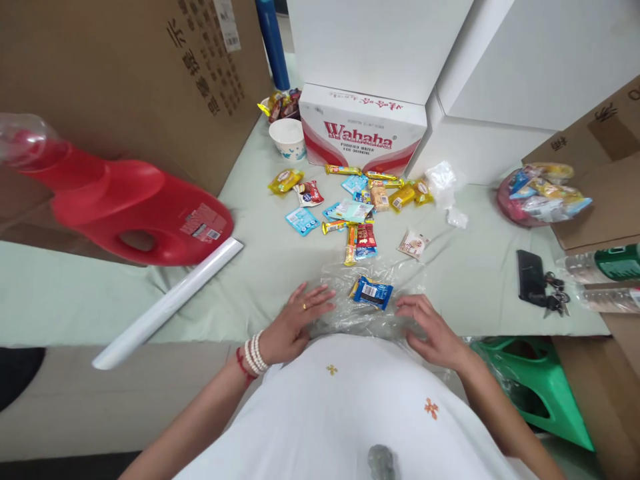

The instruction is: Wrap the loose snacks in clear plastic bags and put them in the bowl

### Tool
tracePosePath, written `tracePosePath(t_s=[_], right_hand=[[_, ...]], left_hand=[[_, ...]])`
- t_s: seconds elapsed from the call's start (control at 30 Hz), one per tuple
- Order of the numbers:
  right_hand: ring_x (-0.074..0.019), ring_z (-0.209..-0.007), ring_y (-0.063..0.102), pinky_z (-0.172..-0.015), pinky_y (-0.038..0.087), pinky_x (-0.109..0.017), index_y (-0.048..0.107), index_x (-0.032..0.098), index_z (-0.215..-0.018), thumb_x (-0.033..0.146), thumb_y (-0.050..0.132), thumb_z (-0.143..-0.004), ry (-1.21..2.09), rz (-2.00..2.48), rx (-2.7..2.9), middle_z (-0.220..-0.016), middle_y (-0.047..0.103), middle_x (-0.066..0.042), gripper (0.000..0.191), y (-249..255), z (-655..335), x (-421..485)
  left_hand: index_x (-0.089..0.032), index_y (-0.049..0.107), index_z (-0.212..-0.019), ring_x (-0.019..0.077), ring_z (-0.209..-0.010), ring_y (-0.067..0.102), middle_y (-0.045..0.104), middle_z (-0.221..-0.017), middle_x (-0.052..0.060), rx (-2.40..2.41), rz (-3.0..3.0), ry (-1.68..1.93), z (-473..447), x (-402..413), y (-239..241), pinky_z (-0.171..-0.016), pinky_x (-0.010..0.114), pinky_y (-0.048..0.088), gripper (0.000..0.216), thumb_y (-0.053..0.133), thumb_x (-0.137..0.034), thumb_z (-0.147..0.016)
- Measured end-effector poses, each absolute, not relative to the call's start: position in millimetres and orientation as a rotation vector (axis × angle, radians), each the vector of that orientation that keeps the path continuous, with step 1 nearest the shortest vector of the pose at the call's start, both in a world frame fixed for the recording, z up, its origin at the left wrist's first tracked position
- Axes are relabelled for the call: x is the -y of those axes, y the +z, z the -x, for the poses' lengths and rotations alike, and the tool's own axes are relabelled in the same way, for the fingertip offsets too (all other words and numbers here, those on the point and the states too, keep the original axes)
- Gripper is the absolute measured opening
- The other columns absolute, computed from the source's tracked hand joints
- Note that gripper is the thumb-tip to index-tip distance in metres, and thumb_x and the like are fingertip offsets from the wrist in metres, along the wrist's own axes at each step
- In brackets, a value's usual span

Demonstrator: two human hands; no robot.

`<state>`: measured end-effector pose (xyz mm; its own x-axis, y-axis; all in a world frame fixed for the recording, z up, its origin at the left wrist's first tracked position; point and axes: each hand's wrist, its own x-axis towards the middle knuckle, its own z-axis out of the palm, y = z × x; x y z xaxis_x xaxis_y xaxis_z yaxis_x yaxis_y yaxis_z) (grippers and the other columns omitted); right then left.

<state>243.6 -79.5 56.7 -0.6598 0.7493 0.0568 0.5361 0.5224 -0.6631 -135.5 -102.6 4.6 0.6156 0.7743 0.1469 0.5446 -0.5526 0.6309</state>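
Observation:
A sheet of clear plastic film (345,310) lies at the front edge of the table, with a blue snack packet (373,293) on it. Just left of the packet, my left hand (295,320) rests with spread fingers at the film's edge. My right hand (433,330) is on the other side, its thumb and fingers apart and nothing between them. Beyond the film are several wrapped snacks, among them a red packet (366,235), a light blue packet (302,221) and a whitish packet (414,244).
A red jug (150,200) and a white roll (170,303) lie left. At the back are a paper cup (289,140) and a Wahaha carton (363,130). Right are a snack bowl (515,207), a black phone-like object (531,275), keys (554,293) and bottles (610,265).

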Motion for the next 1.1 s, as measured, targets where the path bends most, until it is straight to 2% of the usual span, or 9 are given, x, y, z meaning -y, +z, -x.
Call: tracePosePath(t_s=[0.07, 0.17, 0.3, 0.47, 0.67, 0.8, 0.93, 1.03, 1.1], right_hand=[[-0.0297, -0.137, 0.048, -0.111, 0.047, -0.052, 0.056, 0.027, -0.137, 0.015, 0.059, -0.091, 0.915, 1.059, 2.508, -0.146, 0.053, -0.013, 0.047, 48.4, -260.0, 95.0], [-0.0314, -0.136, 0.046, -0.109, 0.047, -0.054, 0.067, 0.026, -0.124, 0.019, 0.063, -0.094, 0.790, 1.143, 2.521, -0.144, 0.055, -0.014, 0.031, 25.7, -267.3, 108.6], [-0.0280, -0.125, 0.054, -0.104, 0.049, -0.050, 0.071, 0.025, -0.100, 0.024, 0.056, -0.100, 0.763, 1.184, 2.300, -0.130, 0.064, -0.012, 0.015, 13.9, -264.9, 104.8], [-0.0200, -0.085, 0.062, -0.080, 0.052, -0.034, 0.065, 0.022, -0.096, 0.043, 0.050, -0.103, 1.099, 1.460, 1.926, -0.090, 0.067, -0.006, 0.027, 28.2, -268.9, 75.7], [-0.0169, -0.064, 0.054, -0.063, 0.040, -0.027, 0.059, 0.021, -0.080, 0.049, 0.046, -0.096, 1.240, 1.866, 1.828, -0.067, 0.060, 0.000, 0.035, 24.6, -282.6, 33.2], [-0.0224, -0.074, 0.059, -0.069, 0.040, -0.031, 0.069, 0.021, -0.093, 0.038, 0.046, -0.098, 0.721, 2.167, 2.003, -0.078, 0.068, -0.005, 0.029, 42.8, -282.3, 8.4], [-0.0284, -0.108, 0.058, -0.095, 0.043, -0.037, 0.070, 0.017, -0.118, 0.030, 0.047, -0.101, 0.446, 1.743, 2.295, -0.113, 0.070, -0.014, 0.032, 55.0, -248.2, -16.8], [-0.0318, -0.121, 0.052, -0.104, 0.039, -0.041, 0.061, 0.013, -0.138, 0.029, 0.058, -0.098, 0.484, 1.557, 2.535, -0.131, 0.065, -0.017, 0.043, 46.4, -210.2, -33.3], [-0.0328, -0.118, 0.054, -0.101, 0.040, -0.040, 0.059, 0.012, -0.140, 0.027, 0.066, -0.093, 0.551, 1.617, 2.599, -0.125, 0.067, -0.019, 0.050, 38.5, -190.8, -42.2]], left_hand=[[-0.030, 0.043, -0.155, 0.0283, -0.157, 0.030, 0.045, -0.163, 0.009, -0.973, -2.308, 0.424, 134.8, 104.9, 2.3, -0.128, 0.065, 0.008, 0.076, 0.053, -0.013, -0.082], [-0.030, 0.067, -0.130, 0.0315, -0.152, 0.039, 0.061, -0.151, 0.008, -0.997, -2.330, 0.379, 131.8, 98.4, -5.4, -0.125, 0.068, 0.006, 0.042, 0.058, -0.022, -0.089], [-0.027, 0.073, -0.105, 0.0260, -0.136, 0.058, 0.078, -0.118, 0.006, -1.098, -2.229, 0.497, 130.4, 74.5, 1.2, -0.125, 0.057, 0.022, 0.023, 0.052, -0.032, -0.100], [-0.023, 0.071, -0.089, 0.0242, -0.112, 0.066, 0.076, -0.097, 0.007, -1.202, -2.122, 0.618, 117.0, 33.6, 22.8, -0.103, 0.043, 0.047, 0.032, 0.049, -0.043, -0.099], [-0.021, 0.070, -0.081, 0.0283, -0.093, 0.061, 0.069, -0.085, 0.010, -1.764, -2.022, 0.536, 93.2, 0.0, 3.8, -0.089, 0.045, 0.049, 0.024, 0.056, -0.037, -0.090], [-0.017, 0.072, -0.097, 0.0327, -0.099, 0.059, 0.067, -0.098, 0.015, -2.101, -1.950, 0.793, 97.8, 3.4, 4.3, -0.093, 0.051, 0.048, 0.022, 0.062, -0.031, -0.084], [-0.019, 0.071, -0.099, 0.0292, -0.100, 0.060, 0.067, -0.099, 0.013, -2.022, -2.132, 1.137, 89.8, 25.0, 33.0, -0.092, 0.048, 0.047, 0.021, 0.052, -0.019, -0.091], [-0.024, 0.072, -0.113, 0.0235, -0.096, 0.062, 0.072, -0.111, 0.009, -1.424, -2.494, 0.913, 61.0, 39.6, 47.2, -0.085, 0.040, 0.048, 0.029, 0.050, -0.017, -0.095], [-0.025, 0.070, -0.120, 0.0232, -0.095, 0.061, 0.072, -0.118, 0.009, -1.252, -2.631, 0.676, 39.5, 43.9, 45.3, -0.082, 0.040, 0.046, 0.030, 0.051, -0.019, -0.097]])
